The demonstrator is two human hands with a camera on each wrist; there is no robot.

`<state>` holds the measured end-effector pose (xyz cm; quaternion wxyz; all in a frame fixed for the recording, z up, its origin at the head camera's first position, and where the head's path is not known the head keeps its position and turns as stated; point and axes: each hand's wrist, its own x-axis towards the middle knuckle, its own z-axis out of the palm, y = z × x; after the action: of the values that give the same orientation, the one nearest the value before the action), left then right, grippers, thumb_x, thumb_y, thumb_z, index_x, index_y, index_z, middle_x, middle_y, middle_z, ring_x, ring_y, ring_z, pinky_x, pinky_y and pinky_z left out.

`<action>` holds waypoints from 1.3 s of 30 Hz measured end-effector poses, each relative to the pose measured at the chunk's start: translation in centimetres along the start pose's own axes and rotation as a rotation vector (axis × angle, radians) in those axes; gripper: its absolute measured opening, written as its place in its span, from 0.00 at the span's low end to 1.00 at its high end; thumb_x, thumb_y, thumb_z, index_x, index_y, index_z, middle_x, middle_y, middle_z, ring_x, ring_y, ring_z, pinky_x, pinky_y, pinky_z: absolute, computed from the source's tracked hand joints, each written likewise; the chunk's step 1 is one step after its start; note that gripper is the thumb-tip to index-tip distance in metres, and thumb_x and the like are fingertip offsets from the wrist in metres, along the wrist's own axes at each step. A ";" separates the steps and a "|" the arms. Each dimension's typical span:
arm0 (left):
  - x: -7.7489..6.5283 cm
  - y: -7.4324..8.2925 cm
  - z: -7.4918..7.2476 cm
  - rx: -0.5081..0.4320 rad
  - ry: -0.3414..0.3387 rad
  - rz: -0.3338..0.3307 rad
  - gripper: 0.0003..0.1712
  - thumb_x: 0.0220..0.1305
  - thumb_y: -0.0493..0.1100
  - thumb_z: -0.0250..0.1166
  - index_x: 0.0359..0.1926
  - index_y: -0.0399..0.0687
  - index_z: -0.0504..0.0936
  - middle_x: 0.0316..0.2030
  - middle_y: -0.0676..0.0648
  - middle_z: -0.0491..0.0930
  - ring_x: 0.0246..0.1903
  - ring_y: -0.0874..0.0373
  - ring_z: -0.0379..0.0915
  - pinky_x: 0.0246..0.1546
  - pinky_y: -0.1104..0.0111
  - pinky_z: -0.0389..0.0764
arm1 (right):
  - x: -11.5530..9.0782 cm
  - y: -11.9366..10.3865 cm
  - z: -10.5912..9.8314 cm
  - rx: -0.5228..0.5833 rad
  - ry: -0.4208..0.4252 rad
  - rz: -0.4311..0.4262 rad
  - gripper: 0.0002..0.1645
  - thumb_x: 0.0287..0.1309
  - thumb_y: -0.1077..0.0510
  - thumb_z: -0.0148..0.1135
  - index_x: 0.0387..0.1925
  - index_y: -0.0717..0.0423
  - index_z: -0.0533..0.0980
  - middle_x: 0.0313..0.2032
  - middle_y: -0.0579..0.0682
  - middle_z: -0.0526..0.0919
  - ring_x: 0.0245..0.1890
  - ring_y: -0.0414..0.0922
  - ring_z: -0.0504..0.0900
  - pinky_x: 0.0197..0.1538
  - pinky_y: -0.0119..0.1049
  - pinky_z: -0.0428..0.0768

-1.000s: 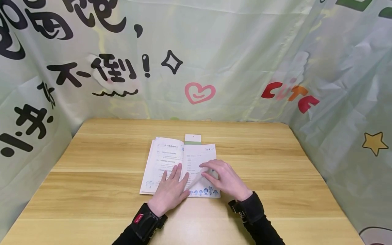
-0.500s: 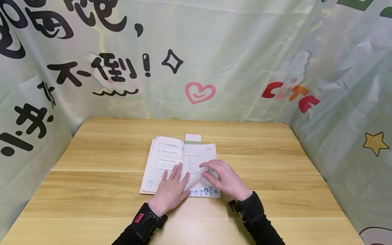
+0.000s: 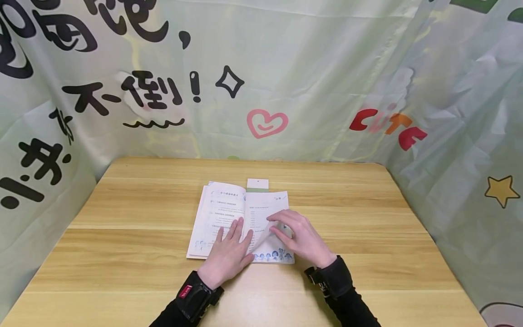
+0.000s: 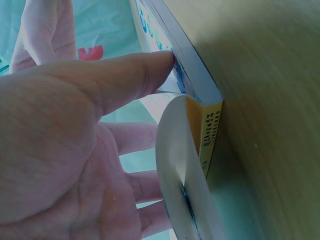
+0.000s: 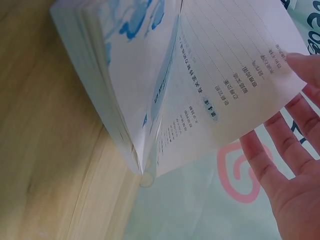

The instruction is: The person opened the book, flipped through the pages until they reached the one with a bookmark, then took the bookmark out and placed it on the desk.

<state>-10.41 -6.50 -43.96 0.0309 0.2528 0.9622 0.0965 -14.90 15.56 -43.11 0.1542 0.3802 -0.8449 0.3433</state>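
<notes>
An open book [image 3: 222, 204] with printed text and blue drawings lies on the table in the head view. Flat across its left page and centre fold rests my left hand [image 3: 226, 256], fingers spread. The left wrist view shows that thumb [image 4: 145, 70] touching the book beside the fold, above a yellow spine [image 4: 210, 127]. My right hand [image 3: 302, 238] pinches the edge of a right-hand page [image 5: 235, 75] between thumb and fingers. This page is raised and bent away from the thick stack of pages [image 5: 100, 85] under it.
A white and green card or tab [image 3: 257, 185] sticks out past the book's top edge. The wooden table [image 3: 347, 195] extends around the book. Printed fabric [image 3: 327, 68] hangs behind the table and along both sides.
My right hand's fingers have shifted very slightly up and to the right with the pinched page. My left hand and the book have stayed in place.
</notes>
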 end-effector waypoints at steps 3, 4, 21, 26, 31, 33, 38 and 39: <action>0.0 0.0 0.0 0.001 0.000 -0.001 0.33 0.65 0.55 0.59 0.64 0.39 0.72 0.68 0.28 0.56 0.67 0.37 0.51 0.62 0.37 0.58 | 0.0 0.0 0.0 0.001 0.004 0.003 0.14 0.53 0.63 0.68 0.43 0.53 0.82 0.40 0.46 0.85 0.43 0.38 0.80 0.44 0.39 0.84; 0.1 -0.1 0.1 0.001 0.000 -0.002 0.33 0.65 0.55 0.59 0.64 0.39 0.72 0.68 0.28 0.56 0.67 0.37 0.51 0.62 0.37 0.58 | 0.0 0.0 0.0 0.003 0.006 0.002 0.14 0.53 0.63 0.68 0.43 0.53 0.82 0.40 0.46 0.85 0.42 0.38 0.80 0.44 0.39 0.84; 0.0 -0.2 0.3 -0.001 0.003 -0.002 0.33 0.65 0.55 0.58 0.64 0.40 0.71 0.68 0.28 0.56 0.67 0.37 0.50 0.62 0.37 0.57 | 0.0 -0.1 0.2 0.013 -0.033 0.003 0.15 0.54 0.63 0.67 0.46 0.56 0.80 0.42 0.49 0.83 0.44 0.41 0.80 0.45 0.42 0.84; 0.0 -0.2 0.3 0.001 0.005 0.001 0.33 0.65 0.55 0.58 0.64 0.39 0.72 0.68 0.28 0.56 0.67 0.37 0.50 0.62 0.37 0.57 | 0.0 0.0 0.3 -0.004 0.000 -0.002 0.19 0.52 0.63 0.69 0.47 0.55 0.78 0.42 0.47 0.81 0.43 0.40 0.77 0.45 0.43 0.83; 0.0 -0.2 0.3 0.002 -0.002 0.000 0.33 0.65 0.55 0.58 0.64 0.39 0.71 0.68 0.28 0.56 0.67 0.37 0.50 0.62 0.38 0.57 | 0.1 -0.3 0.3 -0.014 0.046 -0.022 0.21 0.49 0.66 0.70 0.47 0.53 0.78 0.41 0.46 0.81 0.43 0.41 0.76 0.46 0.42 0.81; 0.0 -0.2 0.3 0.006 -0.001 0.000 0.33 0.65 0.55 0.58 0.65 0.40 0.71 0.68 0.28 0.56 0.67 0.37 0.50 0.62 0.38 0.57 | 0.1 -0.3 0.3 -0.014 0.050 -0.026 0.21 0.49 0.66 0.70 0.46 0.54 0.79 0.41 0.47 0.81 0.43 0.42 0.76 0.46 0.43 0.81; 0.1 -0.3 0.4 0.013 0.005 0.000 0.33 0.65 0.56 0.58 0.64 0.40 0.71 0.68 0.28 0.56 0.67 0.37 0.50 0.62 0.37 0.57 | 0.1 -0.2 0.4 -0.019 0.055 -0.034 0.19 0.48 0.66 0.71 0.45 0.56 0.80 0.42 0.46 0.80 0.44 0.43 0.76 0.46 0.44 0.81; 0.1 -0.3 0.4 0.014 0.004 0.000 0.33 0.65 0.56 0.58 0.65 0.40 0.71 0.68 0.28 0.56 0.67 0.37 0.50 0.62 0.37 0.57 | 0.1 -0.2 0.4 -0.019 0.056 -0.036 0.19 0.48 0.66 0.71 0.45 0.56 0.80 0.42 0.46 0.80 0.44 0.43 0.76 0.46 0.44 0.81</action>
<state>-10.60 -6.60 -44.43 0.0275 0.2527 0.9629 0.0902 -14.79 15.17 -43.26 0.1879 0.3842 -0.8364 0.3428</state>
